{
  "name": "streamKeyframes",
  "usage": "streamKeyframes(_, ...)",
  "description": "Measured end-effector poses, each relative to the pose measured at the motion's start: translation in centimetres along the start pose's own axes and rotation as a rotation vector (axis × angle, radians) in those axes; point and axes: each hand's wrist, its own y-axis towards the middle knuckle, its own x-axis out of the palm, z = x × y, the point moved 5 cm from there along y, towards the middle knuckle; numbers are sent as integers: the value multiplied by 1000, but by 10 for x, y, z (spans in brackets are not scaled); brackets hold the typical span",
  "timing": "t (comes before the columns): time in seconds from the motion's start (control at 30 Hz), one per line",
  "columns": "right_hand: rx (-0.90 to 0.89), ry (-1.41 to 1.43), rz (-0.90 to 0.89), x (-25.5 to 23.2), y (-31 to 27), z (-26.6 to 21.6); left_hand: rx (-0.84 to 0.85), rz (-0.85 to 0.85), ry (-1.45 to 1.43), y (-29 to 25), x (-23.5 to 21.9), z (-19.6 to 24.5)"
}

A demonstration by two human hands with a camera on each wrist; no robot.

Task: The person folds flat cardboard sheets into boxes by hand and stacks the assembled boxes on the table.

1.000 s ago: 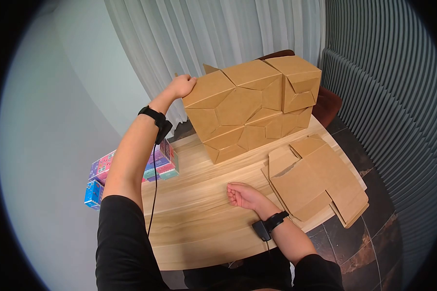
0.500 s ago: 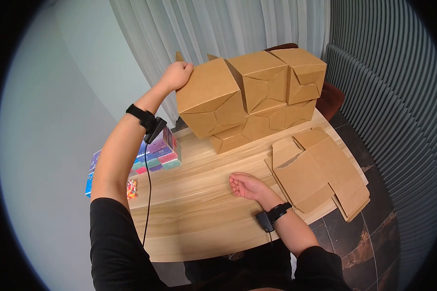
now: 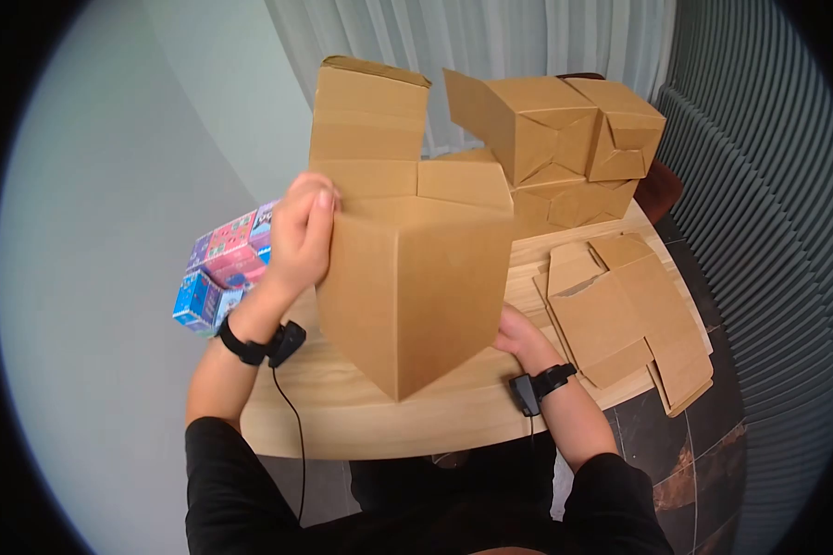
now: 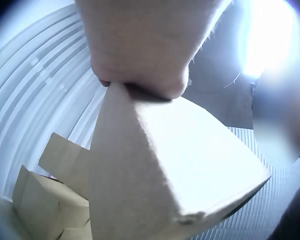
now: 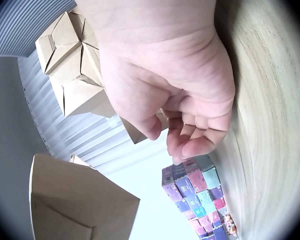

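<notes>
An open-topped cardboard box (image 3: 416, 287) is held up over the table, its tall flap raised at the back. My left hand (image 3: 304, 231) grips its left rim, thumb outside; the left wrist view shows the same hand (image 4: 140, 55) above the pale box side (image 4: 205, 145). To the box's lower right is my right hand (image 3: 512, 330), its fingers partly hidden behind the cardboard. In the right wrist view that hand (image 5: 170, 90) has loosely curled fingers with nothing in them, apart from the box (image 5: 85, 205).
Closed cardboard boxes (image 3: 555, 139) stand stacked at the back right of the wooden table (image 3: 435, 430). Flattened cardboard (image 3: 611, 319) lies at the right edge. Small colourful boxes (image 3: 227, 245) are at the left, and a brown chair (image 3: 665, 190) is behind the stack.
My left hand has lifted the left box off the stack and brought it nearer, turning it so its open top shows. The right hand has shifted slightly right and is now partly covered.
</notes>
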Motion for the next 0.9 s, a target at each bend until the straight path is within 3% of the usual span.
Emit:
streamKeyframes(0.07, -38, -5, -66, 2, 0, 0, 199, -43, 70, -36, -5, 15)
streamKeyframes(0.27, 6, -146, -98, 12, -11, 5, 174, 44, -17, -122, -4, 8)
streamKeyframes(0.53, -6, -224, 5, 37, -23, 14, 173, 101, -42, -172, 6, -6)
streamKeyframes(0.6, -109, -531, 29, 38, -24, 13, 177, 101, -54, -179, 9, -10)
streamKeyframes(0.63, -102, -535, 31, 37, -22, 14, 170, 107, -55, -182, 10, -12)
streamKeyframes(0.7, -298, -569, -223, 48, -23, 11, 160, 71, -23, -184, 13, -14)
streamKeyframes(0.83, -214, -598, -145, 62, -26, 11, 91, 29, -35, -197, 14, -33)
streamKeyframes(0.9, -468, -753, -190, 97, -38, -2, -26, -39, -72, -201, 16, -44)
